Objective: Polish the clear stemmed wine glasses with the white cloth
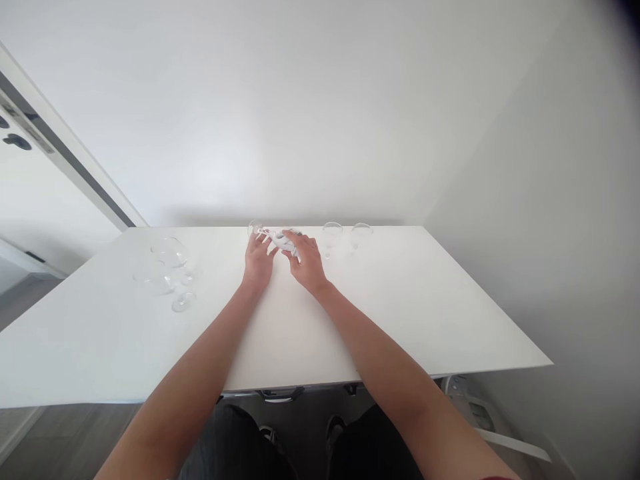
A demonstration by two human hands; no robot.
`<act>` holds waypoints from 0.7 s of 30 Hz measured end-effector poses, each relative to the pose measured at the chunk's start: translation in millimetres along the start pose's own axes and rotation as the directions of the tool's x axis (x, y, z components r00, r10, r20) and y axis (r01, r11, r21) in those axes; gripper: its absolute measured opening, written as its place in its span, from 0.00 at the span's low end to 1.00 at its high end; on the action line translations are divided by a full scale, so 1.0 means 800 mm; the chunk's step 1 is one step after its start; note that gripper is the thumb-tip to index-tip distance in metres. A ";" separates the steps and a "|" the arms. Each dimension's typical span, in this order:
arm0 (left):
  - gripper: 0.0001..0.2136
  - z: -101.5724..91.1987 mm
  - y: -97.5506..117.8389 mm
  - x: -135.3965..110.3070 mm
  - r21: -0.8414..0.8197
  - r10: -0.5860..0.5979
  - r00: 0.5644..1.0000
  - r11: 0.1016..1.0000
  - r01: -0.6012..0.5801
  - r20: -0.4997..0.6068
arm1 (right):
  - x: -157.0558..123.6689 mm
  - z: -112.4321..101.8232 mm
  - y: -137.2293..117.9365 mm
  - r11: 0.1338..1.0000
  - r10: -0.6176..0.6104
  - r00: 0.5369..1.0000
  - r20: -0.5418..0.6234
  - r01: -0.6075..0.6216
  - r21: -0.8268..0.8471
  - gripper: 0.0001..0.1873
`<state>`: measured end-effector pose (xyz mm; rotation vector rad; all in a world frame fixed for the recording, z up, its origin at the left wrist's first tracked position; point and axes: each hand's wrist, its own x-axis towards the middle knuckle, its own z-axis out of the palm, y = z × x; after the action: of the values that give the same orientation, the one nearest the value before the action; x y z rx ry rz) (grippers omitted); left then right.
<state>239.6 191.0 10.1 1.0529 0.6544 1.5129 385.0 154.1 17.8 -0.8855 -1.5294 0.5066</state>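
Toward the far edge of the long white rectangular table, between the two hands, a small white irregular object with a thin open-looking part at one end; material unclear, much of it hidden by fingers. Long axis runs slantwise: thin end up and left toward the wall, bulkier end down and right. Right hand is the nearer to the bulk, fingers bent over its top and thumb below, the gap closed down to the object's thickness; it appears to have hold. Left hand lies at the thin end, fingers partly spread and reaching forward, thumb apart; whether they grip or only touch cannot be told. Just beyond the left fingertips, a clear round-rimmed glass, partly covered; contact with it uncertain. To the right of the right hand, apart from it, two clear stemmed glasses side by side. Well left, another clear pair.
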 end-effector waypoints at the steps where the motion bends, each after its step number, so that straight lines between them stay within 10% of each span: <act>1: 0.18 -0.001 -0.003 0.001 0.041 0.035 0.997 0.999 -0.032 -0.073 | -0.001 0.001 0.003 0.997 -0.030 0.999 0.016 0.031 -0.077 0.20; 8: 0.33 0.003 -0.007 -0.012 0.508 0.320 0.948 0.816 -0.276 0.001 | 0.001 0.004 0.012 0.977 -0.023 0.994 -0.108 0.000 -0.211 0.18; 14: 0.13 0.006 -0.006 -0.013 0.628 0.381 0.924 0.709 -0.321 0.042 | -0.002 0.005 -0.002 0.982 -0.056 0.998 0.011 0.057 -0.181 0.18; 21: 0.04 -0.001 -0.013 -0.005 0.609 0.377 0.926 0.735 -0.297 -0.003 | -0.009 0.004 -0.004 0.987 -0.072 0.988 -0.139 0.051 -0.151 0.23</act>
<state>243.3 189.2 -0.1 1.6405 1.1326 1.7422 381.0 147.1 15.1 -0.9636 -1.4698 0.2810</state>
